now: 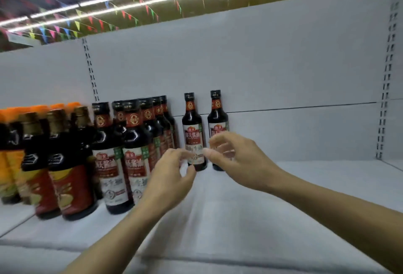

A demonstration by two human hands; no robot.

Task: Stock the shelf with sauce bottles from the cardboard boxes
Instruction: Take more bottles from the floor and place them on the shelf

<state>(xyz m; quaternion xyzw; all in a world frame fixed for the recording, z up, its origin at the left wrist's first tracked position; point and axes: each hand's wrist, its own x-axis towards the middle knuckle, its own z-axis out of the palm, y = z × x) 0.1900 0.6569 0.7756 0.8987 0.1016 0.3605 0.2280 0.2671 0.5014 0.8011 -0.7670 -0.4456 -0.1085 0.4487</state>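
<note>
Both empty: left hand [169, 178] and right hand [237, 160] loosely curled, just before two upright soy sauce bottles [194, 132] on shelf [305, 197].

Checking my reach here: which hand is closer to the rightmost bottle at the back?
Right. The right hand hovers directly before the rightmost bottle; the left hand sits nearer the neighbouring bottle.

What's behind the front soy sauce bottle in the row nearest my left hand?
Behind that front bottle, more same-label bottles line up toward the shelf's back panel. Only their caps and shoulders show; their lower halves are covered, so the exact count is unclear.
</note>
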